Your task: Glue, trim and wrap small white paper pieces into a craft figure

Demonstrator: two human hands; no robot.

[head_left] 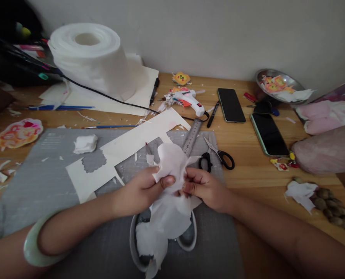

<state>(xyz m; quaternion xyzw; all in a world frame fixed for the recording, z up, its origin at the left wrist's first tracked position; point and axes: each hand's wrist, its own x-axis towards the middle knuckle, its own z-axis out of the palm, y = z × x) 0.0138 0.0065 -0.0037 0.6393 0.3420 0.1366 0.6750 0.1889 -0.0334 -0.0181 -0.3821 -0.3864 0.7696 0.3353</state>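
My left hand [149, 188] pinches a piece of thin white tissue [174, 159] between thumb and fingers. From the other side, my right hand [205, 190] grips the same tissue, its thumb and fingers pressed together. The upper part of the tissue stands up crumpled above my fingers. More white tissue [170, 217] hangs below my hands, over a white-rimmed dish [133, 240] with a dark inside. How these pieces join is hidden by my fingers. Just beyond my hands lie a steel ruler [192, 135], black-handled scissors [217, 153] and a cut sheet of white card [131, 145].
A large white roll [86, 58] stands at the back left. A glue gun [189, 100] with its cord, two phones [232, 105] and a metal bowl [279, 83] of painted cut-outs lie behind. A grey cutting mat [59, 155] and a folded white pad [85, 143] are at left.
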